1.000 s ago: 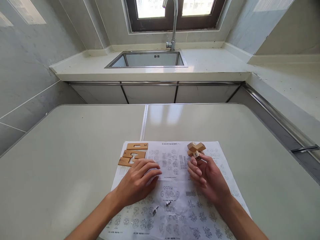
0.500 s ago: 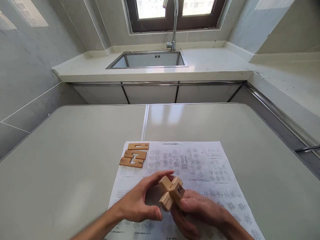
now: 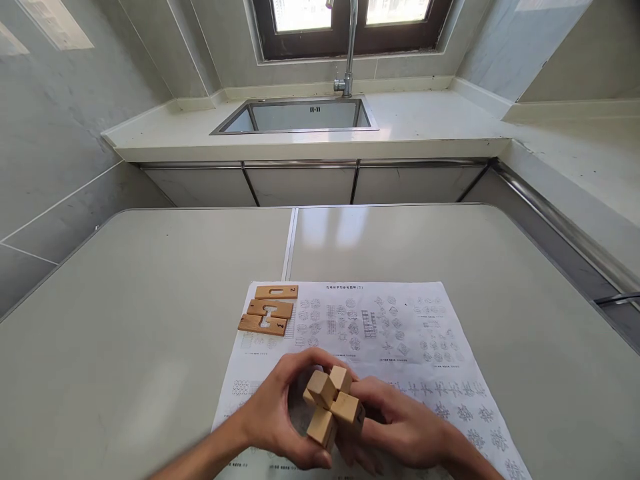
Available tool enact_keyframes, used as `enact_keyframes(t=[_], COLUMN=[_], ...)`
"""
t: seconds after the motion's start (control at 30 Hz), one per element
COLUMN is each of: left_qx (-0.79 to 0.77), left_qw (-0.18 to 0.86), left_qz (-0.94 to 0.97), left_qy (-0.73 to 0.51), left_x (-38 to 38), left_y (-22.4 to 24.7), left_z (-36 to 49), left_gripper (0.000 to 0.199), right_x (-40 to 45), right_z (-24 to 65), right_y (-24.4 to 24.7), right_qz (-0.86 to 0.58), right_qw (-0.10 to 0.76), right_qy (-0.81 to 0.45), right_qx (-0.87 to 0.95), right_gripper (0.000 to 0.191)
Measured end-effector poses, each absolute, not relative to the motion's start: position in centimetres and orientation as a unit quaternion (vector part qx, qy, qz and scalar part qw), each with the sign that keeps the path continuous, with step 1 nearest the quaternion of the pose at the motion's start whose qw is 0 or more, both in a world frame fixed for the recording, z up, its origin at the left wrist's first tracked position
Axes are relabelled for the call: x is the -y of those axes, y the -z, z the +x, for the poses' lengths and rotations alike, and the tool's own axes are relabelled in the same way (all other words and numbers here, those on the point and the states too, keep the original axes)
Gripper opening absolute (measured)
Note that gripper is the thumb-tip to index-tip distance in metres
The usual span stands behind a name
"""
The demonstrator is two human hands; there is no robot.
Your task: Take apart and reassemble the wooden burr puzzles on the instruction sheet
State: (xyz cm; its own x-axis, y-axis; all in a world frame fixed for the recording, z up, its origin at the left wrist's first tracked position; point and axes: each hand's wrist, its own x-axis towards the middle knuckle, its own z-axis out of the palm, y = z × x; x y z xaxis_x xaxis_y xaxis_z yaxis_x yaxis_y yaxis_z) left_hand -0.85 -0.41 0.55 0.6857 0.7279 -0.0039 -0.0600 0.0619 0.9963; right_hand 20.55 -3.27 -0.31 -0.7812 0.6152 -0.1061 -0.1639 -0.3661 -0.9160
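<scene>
A wooden burr puzzle [image 3: 347, 408] of interlocking square sticks is held between my two hands above the printed sheet. My left hand [image 3: 273, 407] curves round its left side, thumb at the lower stick and fingers behind the top. On the right, my right hand [image 3: 405, 427] grips the puzzle with thumb and fingers; some fingertips are hidden beneath it. A black mark shows on the stick end facing right. Beyond my left hand, flat wooden pieces lie on the sheet's corner: a slotted one marked 2 [image 3: 277, 292], and two notched ones [image 3: 271, 309] [image 3: 263, 325] close together.
The large paper sheet [image 3: 370, 360] carries printed diagrams of puzzles. It lies on a pale table [image 3: 135, 320] with a seam down its middle. Behind the table are a counter [image 3: 425, 120], a sink [image 3: 300, 131] with a tap [image 3: 349, 60], and a window.
The puzzle has turned and tipped, showing other stick ends, and sits slightly lower. My left hand has closed in on it from beside it. My right hand has shifted its grip.
</scene>
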Motion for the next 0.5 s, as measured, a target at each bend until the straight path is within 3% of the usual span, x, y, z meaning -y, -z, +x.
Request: enact_keyframes(t=[0.5], left_qx=[-0.31], left_qw=[0.557], left_qz=[0.689], left_qy=[-0.345], left_x=[0.43], left_y=[-0.29], left_z=[-1.14], left_gripper=[0.059], right_x=[3.38], right_z=[19.9], right_y=[-0.21], right_qz=[-0.305], right_qw=[0.337], right_qy=[-0.648], right_qx=[0.611], right_gripper=[0.024])
